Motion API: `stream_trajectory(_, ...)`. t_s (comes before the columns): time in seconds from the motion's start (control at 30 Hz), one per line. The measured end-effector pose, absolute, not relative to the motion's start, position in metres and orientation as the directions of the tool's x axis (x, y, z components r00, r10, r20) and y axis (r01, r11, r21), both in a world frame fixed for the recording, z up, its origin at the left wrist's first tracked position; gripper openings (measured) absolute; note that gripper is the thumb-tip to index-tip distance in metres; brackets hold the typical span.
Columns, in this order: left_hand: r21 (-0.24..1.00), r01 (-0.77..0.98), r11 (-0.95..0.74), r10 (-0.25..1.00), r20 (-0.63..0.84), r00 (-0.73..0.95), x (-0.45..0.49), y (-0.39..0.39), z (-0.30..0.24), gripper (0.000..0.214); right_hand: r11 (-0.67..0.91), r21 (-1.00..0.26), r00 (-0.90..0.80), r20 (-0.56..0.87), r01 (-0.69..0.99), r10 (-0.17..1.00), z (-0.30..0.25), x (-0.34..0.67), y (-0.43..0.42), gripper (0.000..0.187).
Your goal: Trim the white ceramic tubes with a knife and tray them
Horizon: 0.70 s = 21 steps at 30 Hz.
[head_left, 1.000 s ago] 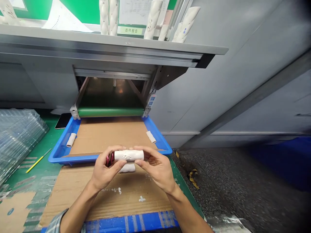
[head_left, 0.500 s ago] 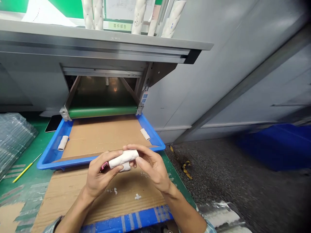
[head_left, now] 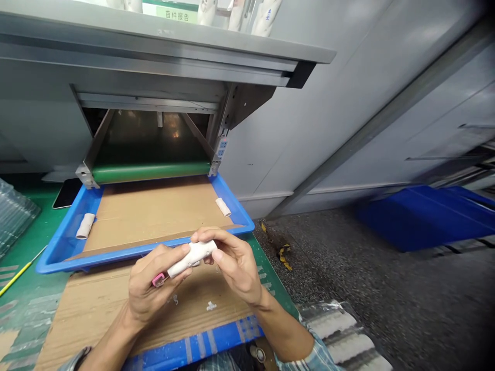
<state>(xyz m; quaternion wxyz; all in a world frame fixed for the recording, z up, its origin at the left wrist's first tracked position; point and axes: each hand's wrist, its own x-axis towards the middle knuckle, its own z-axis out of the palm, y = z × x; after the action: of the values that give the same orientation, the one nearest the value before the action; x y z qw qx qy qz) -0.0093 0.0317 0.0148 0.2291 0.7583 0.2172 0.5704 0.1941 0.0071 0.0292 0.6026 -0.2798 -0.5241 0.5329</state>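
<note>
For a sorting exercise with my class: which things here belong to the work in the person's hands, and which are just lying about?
In the work: the left hand, the right hand, the white moulded cylinder held between them, and the pink item in the left hand.

Lying about: two white tubes in the blue tray, a yellow-handled tool, a dark phone.

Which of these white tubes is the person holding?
The white cylindrical tube between the left hand and right hand; the far-left tube and far-right tube lie in the blue plastic tray.
</note>
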Motion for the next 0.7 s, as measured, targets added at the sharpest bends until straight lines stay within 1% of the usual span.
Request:
stream_trajectory(0.13,0.583,0.062,-0.810,0.577,0.775,0.258,-0.0077,0.0301,0.0151,0.051,0.283,-0.898,-0.126,0.341,-0.336,0.932,0.0241,0.1973,0.0076,0.023)
stream_trajectory(0.23,0.568,0.062,-0.820,0.562,0.782,0.268,-0.0075,0.0295,0.0142,0.055,0.268,-0.894,-0.138,0.335,-0.360,0.932,0.0235,0.1963,0.0089,0.023)
stream_trajectory(0.3,0.564,0.064,-0.823,0.558,0.782,0.280,-0.0081,0.0295,0.0133,0.055,0.261,-0.889,-0.117,0.325,-0.377,0.939,0.0247,0.1943,0.0098,0.020)
stream_trajectory(0.33,0.566,0.066,-0.822,0.559,0.779,0.285,-0.0084,0.0296,0.0130,0.055,0.256,-0.888,-0.098,0.315,-0.383,0.944,0.0255,0.1933,0.0101,0.022)
stream_trajectory(0.4,0.570,0.069,-0.819,0.563,0.774,0.290,-0.0089,0.0302,0.0128,0.052,0.243,-0.891,-0.068,0.290,-0.385,0.955,0.0270,0.1922,0.0100,0.034)
stream_trajectory(0.47,0.568,0.075,-0.819,0.564,0.776,0.281,-0.0087,0.0311,0.0134,0.049,0.222,-0.906,-0.079,0.267,-0.359,0.960,0.0275,0.1927,0.0092,0.040)
stream_trajectory(0.57,0.566,0.088,-0.820,0.567,0.780,0.264,-0.0075,0.0322,0.0153,0.046,0.213,-0.923,-0.118,0.263,-0.320,0.958,0.0264,0.1950,0.0073,0.034)
stream_trajectory(0.7,0.566,0.085,-0.820,0.567,0.781,0.263,-0.0065,0.0325,0.0178,0.045,0.229,-0.903,-0.130,0.293,-0.364,0.947,0.0248,0.1957,0.0063,0.027)
